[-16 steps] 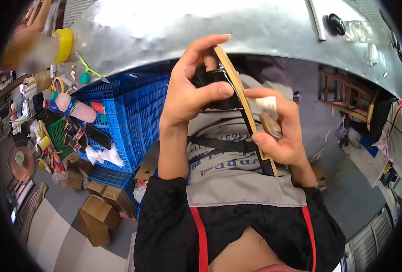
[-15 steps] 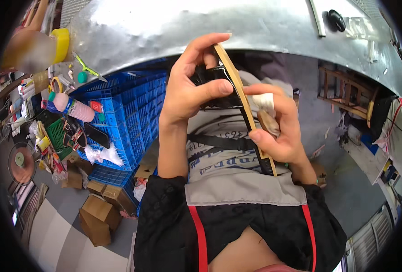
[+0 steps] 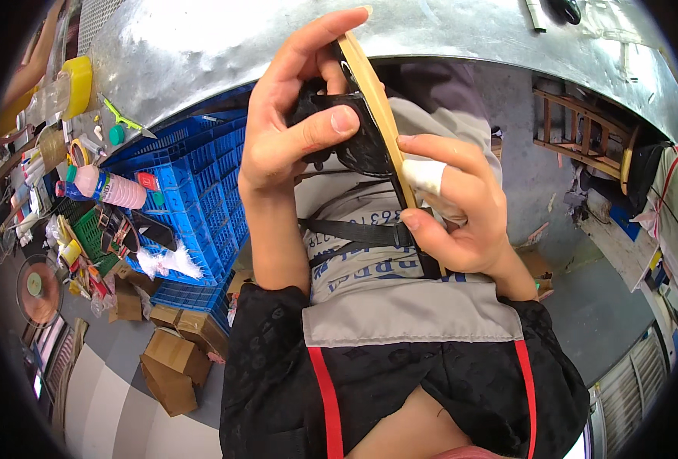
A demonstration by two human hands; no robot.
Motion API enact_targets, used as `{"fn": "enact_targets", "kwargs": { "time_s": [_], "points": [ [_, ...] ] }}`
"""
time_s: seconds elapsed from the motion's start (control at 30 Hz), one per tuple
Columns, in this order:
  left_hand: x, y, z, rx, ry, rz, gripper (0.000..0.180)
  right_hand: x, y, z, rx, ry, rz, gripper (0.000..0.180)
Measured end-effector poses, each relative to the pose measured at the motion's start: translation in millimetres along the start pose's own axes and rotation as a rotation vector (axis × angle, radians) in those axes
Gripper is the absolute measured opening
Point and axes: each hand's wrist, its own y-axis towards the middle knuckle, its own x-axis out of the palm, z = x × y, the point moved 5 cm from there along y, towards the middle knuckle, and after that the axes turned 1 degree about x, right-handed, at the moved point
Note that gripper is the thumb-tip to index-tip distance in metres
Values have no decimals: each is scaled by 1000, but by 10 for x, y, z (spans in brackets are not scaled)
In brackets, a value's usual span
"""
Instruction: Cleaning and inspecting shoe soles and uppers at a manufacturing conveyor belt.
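Piece in hand: black-and-tan shoe piece (image 3: 385, 126), held up at mid-scene above the person's lap, just off the near side of the metal surface (image 3: 224, 46). Tilted; its long tan edge runs from far left to near right, glossy black upper on the left.

Left hand (image 3: 297, 115): grip pinching the piece. Thumb pressed flat on the black upper; forefinger extended past the far end of the tan edge.

Right hand (image 3: 461, 203): forefinger and thumb tips against the right side of the tan edge, spaced apart along it. Cannot tell whether this grip clamps the piece or only steadies it; palm contents hidden. White wrap (image 3: 424, 176) on one finger.

Beneath the hands: grey apron (image 3: 411, 310) with red straps.

Left: blue crate (image 3: 220, 218); beside it a pink bottle (image 3: 121, 191), tilted. Farther left, yellow tape roll (image 3: 79, 86) and a green-handled tool (image 3: 125, 115) near the surface's left end. Cardboard boxes (image 3: 172, 367) on the floor, near left.

Right, far: wooden frame (image 3: 622, 157), well apart from the hands.
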Motion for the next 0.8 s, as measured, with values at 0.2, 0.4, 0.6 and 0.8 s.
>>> {"fn": "enact_targets", "kwargs": {
  "time_s": [0.2, 0.4, 0.6, 0.8],
  "points": [
    [-72, 59, -53, -141, 128, -81, 71, -31, -41, 35, -40, -171, 82, 43],
    [-54, 81, -77, -171, 107, -69, 67, -13, 20, 16, -20, -276, -31, 40],
    [-26, 127, -19, -148, 226, -143, 63, -84, 384, 136, 20, -331, -68, 36],
    [12, 132, -35, -167, 161, -138, 64, -129, 613, 298, -29, -337, -17, 38]
  ]
}}
